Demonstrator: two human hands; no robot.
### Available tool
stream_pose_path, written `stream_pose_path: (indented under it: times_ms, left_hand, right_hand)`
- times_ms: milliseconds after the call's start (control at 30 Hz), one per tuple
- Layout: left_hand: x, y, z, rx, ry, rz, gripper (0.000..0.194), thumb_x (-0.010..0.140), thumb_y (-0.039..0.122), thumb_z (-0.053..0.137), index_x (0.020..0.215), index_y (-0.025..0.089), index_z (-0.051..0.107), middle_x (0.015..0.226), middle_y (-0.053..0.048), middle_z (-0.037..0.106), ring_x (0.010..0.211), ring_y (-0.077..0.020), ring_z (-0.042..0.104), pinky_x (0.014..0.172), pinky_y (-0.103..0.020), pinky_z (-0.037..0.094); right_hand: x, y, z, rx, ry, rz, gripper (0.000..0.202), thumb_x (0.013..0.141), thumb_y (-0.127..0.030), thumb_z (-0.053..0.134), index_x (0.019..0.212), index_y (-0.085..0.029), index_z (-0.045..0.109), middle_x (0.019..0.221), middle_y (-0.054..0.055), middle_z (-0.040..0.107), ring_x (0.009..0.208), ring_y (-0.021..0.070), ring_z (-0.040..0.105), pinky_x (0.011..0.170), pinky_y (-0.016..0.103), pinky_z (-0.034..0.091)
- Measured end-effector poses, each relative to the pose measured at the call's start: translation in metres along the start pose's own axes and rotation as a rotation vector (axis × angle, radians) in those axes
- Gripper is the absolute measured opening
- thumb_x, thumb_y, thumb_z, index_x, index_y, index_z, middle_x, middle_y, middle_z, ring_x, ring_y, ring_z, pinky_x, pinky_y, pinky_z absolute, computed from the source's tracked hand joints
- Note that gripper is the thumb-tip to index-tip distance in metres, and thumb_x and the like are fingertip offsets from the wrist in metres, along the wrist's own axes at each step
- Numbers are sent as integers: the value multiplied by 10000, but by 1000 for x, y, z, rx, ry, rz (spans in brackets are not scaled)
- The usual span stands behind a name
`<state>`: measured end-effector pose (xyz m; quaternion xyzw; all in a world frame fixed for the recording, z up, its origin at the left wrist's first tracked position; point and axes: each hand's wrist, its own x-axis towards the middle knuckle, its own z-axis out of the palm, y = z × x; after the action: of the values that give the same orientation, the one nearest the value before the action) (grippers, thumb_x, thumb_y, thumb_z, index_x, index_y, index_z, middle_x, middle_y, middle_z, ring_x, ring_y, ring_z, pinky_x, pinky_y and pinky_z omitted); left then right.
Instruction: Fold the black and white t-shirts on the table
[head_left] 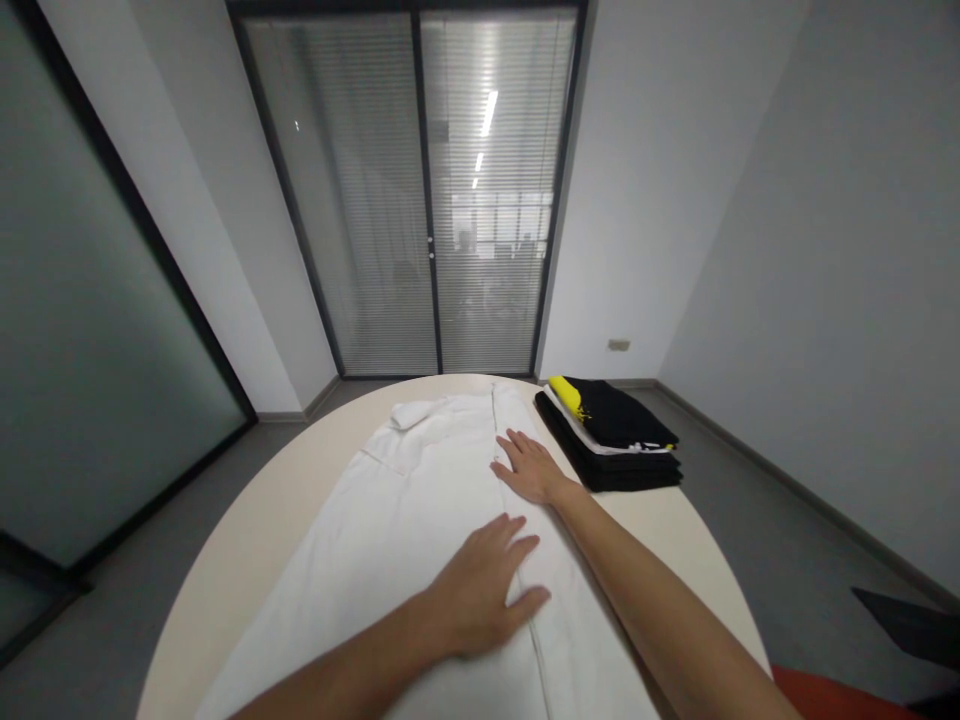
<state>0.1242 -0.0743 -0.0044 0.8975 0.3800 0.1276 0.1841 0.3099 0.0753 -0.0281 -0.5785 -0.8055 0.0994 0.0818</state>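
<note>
A white garment [420,500] lies spread out on a round, pale table [247,530]. A long seam or front edge runs down its right part, and a collar-like fold shows at its far left corner. My left hand [487,585] is over the cloth near that seam, fingers spread and holding nothing. Farther away, my right hand [531,466] lies flat on the garment's right part with its fingers apart. The garment's near end passes out of view below.
To the right of the garment, a stack of folded clothes [615,425], mostly black with yellow and white, sits near the table's edge. Beyond the table stand glass doors with blinds [487,300]. Something red [825,695] shows at the lower right.
</note>
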Motion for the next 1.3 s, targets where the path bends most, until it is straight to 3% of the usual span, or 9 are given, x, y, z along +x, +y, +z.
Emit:
stream_pose_path:
  times_ms: [100,200,300,367,500,667,900,1100,1300]
  left_hand:
    - [13,-47,-18,137,217,-202,486,981,423,465,1387,173,564,1537,-153,449,1439,-303,386,1187,-475,325]
    - [22,-107,-36,278,380,-422,519,961,387,518,1444,197,520,1610,-153,327,1480,-351,303,1191,-509,281]
    - [22,-154,-44,323,371,-575,553,958,410,529,1474,212,495,1605,-166,332,1463,-381,325,1158,-526,308]
    - [19,-171,-43,351,359,-577,495,972,418,500,1429,237,556,1562,-144,417,1442,-372,361,1154,-523,306]
    - [13,-177,-36,358,401,-485,421,976,390,492,1363,286,621,1494,-104,515,1404,-350,409,1150,-547,291]
    - [14,-175,-38,335,461,-424,377,960,394,526,1277,266,686,1395,-107,593,1322,-323,489,1139,-536,325]
    - [15,-174,-43,305,483,-400,342,969,353,517,1246,275,702,1331,-97,624,1273,-284,520,1109,-493,383]
    - [16,-170,-46,260,489,-407,340,971,335,507,1242,267,701,1329,-95,619,1268,-275,520,1121,-476,373]
    - [19,-172,-46,153,629,-486,273,962,281,501,1156,167,656,1183,-122,647,1130,-255,601,1024,-414,467]
  right_hand:
    - [0,1,-1,-3,32,-6,733,965,-647,341,1548,-201,361,1650,125,234,1517,317,194,1203,459,154]
    - [2,-1,-5,-13,85,-20,695,952,-650,396,1477,-199,464,1587,154,359,1455,322,318,1164,465,230]
    - [9,-8,-11,-38,131,4,575,972,-611,403,1325,-199,595,1437,163,522,1308,311,472,1068,455,344]
    - [19,-15,-15,-69,160,58,501,1004,-552,371,1192,-188,659,1296,167,605,1202,303,531,992,436,398]
    - [51,-35,-22,-104,252,82,384,1017,-413,405,1070,-159,688,1196,185,640,1161,315,536,950,425,423]
    - [108,-70,-28,-1,295,-49,337,1007,-289,423,1238,-161,632,1282,134,644,1204,271,536,1009,389,416]
    - [170,-121,-25,92,231,-176,415,983,-370,487,1347,-204,599,1327,78,653,1272,229,522,1032,321,408]
    - [172,-132,-7,143,134,-131,547,838,-670,602,1135,-221,703,919,78,741,936,243,643,787,295,443]
    - [149,-115,3,248,70,-256,356,843,-454,598,625,-173,608,587,-19,564,590,113,459,582,232,311]
